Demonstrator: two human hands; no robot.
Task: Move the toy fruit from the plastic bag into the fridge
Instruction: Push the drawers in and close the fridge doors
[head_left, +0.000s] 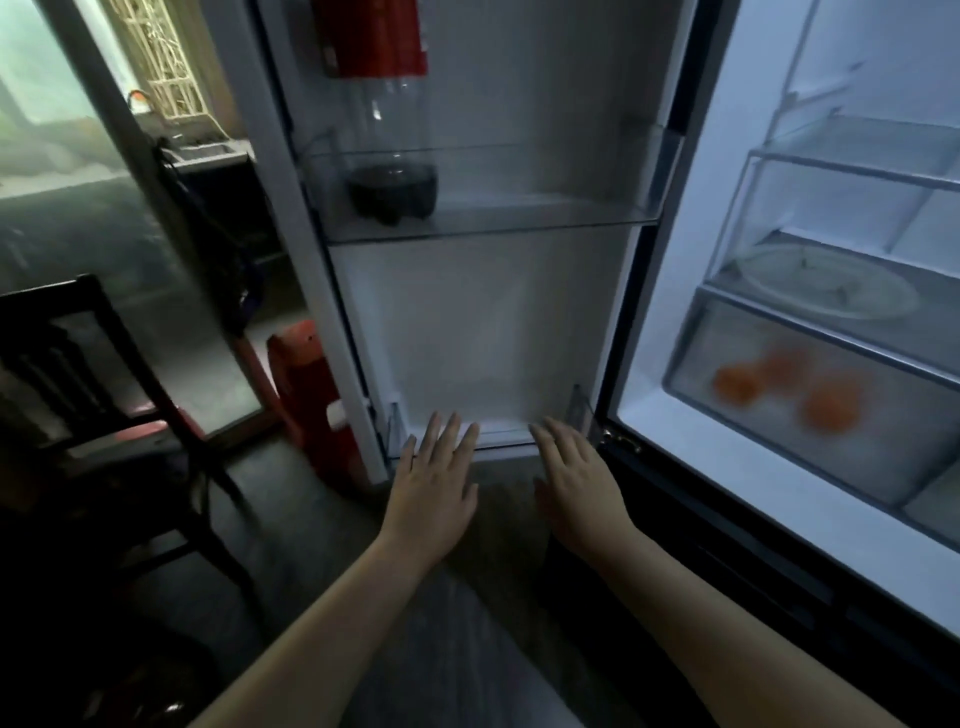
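The fridge (675, 312) stands open on the right, lit inside. Three orange toy fruit (826, 405) lie blurred in the clear bottom drawer (883, 467). My left hand (431, 483) and my right hand (582, 478) are both stretched out flat with fingers apart, holding nothing, in front of the lower edge of the open fridge door (467, 338). No plastic bag is in view.
A cola bottle (389, 135) with a red label stands in the door shelf (493, 218). A clear plate (826, 283) rests on the shelf above the drawer. A dark wooden chair (104, 389) is at the left, a red container (311, 395) beside the door's foot.
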